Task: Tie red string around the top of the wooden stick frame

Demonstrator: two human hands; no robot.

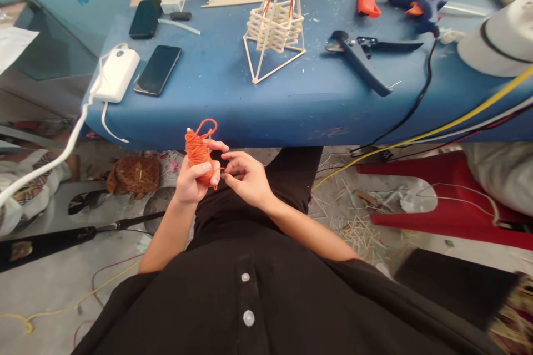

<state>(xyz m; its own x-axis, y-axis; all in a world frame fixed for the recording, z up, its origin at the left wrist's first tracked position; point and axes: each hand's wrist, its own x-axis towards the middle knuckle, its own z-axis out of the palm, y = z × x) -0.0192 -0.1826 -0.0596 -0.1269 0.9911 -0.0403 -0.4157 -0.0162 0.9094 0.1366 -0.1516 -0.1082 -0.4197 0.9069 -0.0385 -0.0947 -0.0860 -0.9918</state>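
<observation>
A bundle of orange yarn [196, 150], wound round a pale stick whose tip shows at the top, is gripped in my left hand [192, 180] in front of the table edge. A loose loop stands up from it. Just to its right, my right hand [247, 177] has its thumb and fingertips pinched close together by a short end of the yarn. Beyond them on the blue table [216, 105] stands a pale stick frame [275, 30] with stacked sticks inside and orange yarn tied at its top.
Two dark phones [158, 70] [145, 19] and a white power bank [119, 73] lie at the left. On the right are cutters [358, 55], a glue gun [412, 10], an orange-red object [368, 1] and a white cylinder [497, 39]. A yellow cable [416, 132] crosses the table's edge.
</observation>
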